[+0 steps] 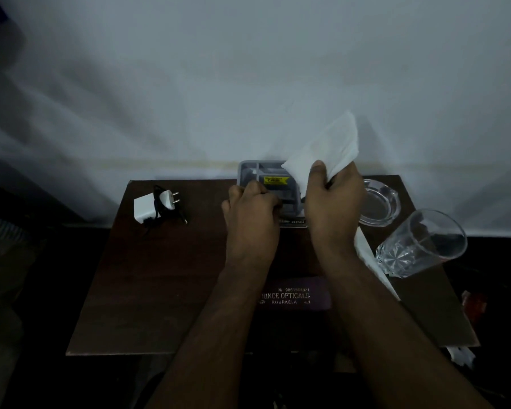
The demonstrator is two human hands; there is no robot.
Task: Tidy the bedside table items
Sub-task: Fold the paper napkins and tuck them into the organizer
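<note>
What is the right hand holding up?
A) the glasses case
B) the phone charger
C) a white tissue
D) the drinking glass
C: the right hand pinches a white tissue above the grey tray, while the drinking glass, charger and glasses case all sit untouched on the table.

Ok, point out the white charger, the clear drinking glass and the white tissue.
White plug-in charger (144,208), head view, its front face.
Clear drinking glass (419,246), head view, its side wall.
White paper tissue (326,149), head view, its middle.
</note>
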